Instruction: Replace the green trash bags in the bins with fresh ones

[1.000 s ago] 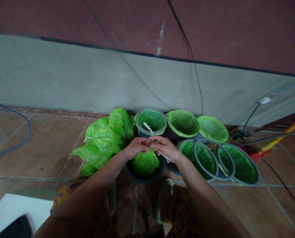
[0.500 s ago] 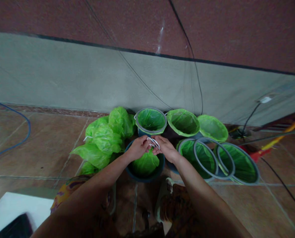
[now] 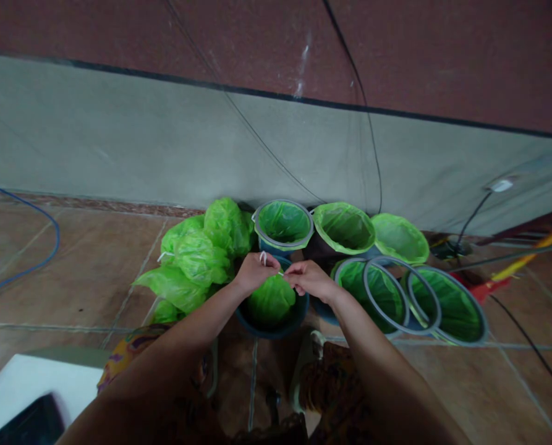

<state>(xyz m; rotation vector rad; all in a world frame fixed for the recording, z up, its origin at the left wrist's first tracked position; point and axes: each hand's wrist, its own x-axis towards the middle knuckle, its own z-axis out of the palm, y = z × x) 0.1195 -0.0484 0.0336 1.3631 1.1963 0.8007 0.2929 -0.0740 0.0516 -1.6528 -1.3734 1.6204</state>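
Note:
In the head view, a green plastic bag [image 3: 270,304] sits gathered at the top inside a dark blue bucket [image 3: 272,334]. Above it, my left hand [image 3: 257,273] pinches a white drawstring [image 3: 263,257], with a loop of it showing over the fingers. My right hand [image 3: 307,277] pinches the same drawstring a little to the right, with a short white piece between the two hands. Several knotted green bags [image 3: 196,259] lie heaped on the floor to the left of the bucket.
Behind stands a bin with a grey rim [image 3: 284,224] and green liner, beside another lined bin [image 3: 344,227]. To the right are more lined bins [image 3: 447,306] with loose grey rings [image 3: 402,295] across them. A phone [image 3: 25,423] lies on a white surface at lower left.
My hands have shifted from holding wide white loops between them to pinching the drawstring closer together, just over the bag. The loops between the hands have shrunk.

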